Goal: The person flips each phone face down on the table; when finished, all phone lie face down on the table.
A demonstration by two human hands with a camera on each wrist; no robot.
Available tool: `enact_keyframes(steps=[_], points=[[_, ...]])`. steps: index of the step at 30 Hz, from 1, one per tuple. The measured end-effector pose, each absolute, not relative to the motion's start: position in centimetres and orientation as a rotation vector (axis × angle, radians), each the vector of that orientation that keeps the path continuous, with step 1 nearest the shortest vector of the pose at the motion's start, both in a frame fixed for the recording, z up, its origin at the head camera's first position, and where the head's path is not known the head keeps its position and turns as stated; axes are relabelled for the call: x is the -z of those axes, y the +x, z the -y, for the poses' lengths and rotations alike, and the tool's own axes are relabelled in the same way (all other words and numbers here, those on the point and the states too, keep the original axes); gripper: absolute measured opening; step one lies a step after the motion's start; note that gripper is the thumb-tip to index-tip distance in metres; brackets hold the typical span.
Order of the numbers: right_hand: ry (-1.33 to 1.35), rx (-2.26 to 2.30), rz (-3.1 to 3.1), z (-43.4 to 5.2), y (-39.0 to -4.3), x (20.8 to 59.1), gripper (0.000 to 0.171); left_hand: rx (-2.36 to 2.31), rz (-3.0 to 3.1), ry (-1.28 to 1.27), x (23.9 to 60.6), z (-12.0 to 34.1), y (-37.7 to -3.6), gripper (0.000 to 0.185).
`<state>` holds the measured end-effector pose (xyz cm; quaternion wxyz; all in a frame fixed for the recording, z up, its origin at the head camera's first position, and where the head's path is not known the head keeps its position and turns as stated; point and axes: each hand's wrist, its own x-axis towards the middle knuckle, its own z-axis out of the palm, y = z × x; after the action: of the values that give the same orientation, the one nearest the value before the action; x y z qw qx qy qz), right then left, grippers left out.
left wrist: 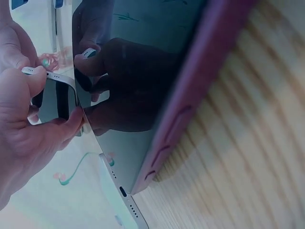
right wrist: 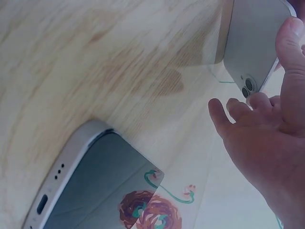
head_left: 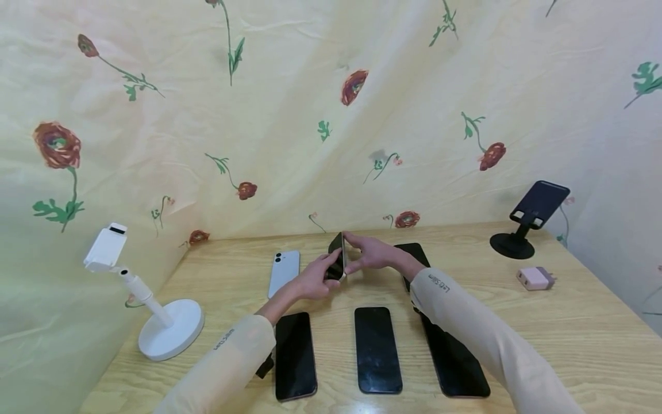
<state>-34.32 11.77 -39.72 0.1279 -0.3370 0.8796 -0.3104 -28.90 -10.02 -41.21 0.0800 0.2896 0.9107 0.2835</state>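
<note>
Both hands hold one smartphone (head_left: 337, 260), tilted up on its edge near the back of the table, its dark screen toward the left hand. The left hand (head_left: 313, 278) pinches its left side between thumb and fingers, as the left wrist view also shows. From the other side, the right hand (head_left: 373, 253) grips it with thumb and fingers spread along the edge. In the right wrist view, the phone's grey back (right wrist: 255, 40) and camera lenses (right wrist: 248, 87) face that hand. A light blue phone (head_left: 284, 271) lies face down left of the hands.
Black-screened phones lie at front left (head_left: 296, 356), front middle (head_left: 378, 351) and front right (head_left: 457, 359). Another dark phone (head_left: 412, 250) is partly under the right forearm. A white stand (head_left: 173, 329) stands left; a black stand (head_left: 512, 245) and a pink-grey charger (head_left: 535, 278) are right.
</note>
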Motion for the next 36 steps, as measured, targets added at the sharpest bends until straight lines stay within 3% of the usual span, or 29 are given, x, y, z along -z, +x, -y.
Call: enact_keyframes(steps=[36], points=[[-1.022, 1.076, -2.495, -10.0, -34.1, 39.3, 0.105, -1.168, -2.574, 0.909, 42.1, 10.7, -29.0, 0.09]])
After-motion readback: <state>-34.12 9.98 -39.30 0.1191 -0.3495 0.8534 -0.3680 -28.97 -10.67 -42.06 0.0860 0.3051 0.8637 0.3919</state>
